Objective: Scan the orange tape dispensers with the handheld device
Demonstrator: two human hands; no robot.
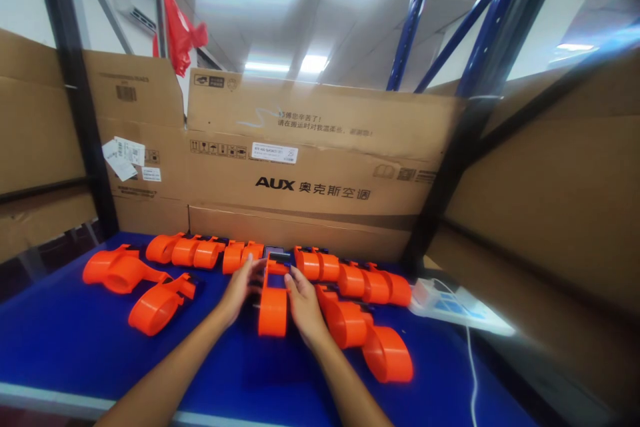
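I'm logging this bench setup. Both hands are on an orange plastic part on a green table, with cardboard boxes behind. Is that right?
Not quite: the head view shows the table is blue, not green. The rest holds: the left hand and right hand are on an orange plastic part, with cardboard boxes behind.

orange plastic clips point(273, 310) — about 15, some overlapping | white power strip point(450, 303) — 1 | red bag point(177, 30) 1

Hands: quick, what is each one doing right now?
Left hand: open, fingertips touching the orange part.
Right hand: open, fingers against the same part.
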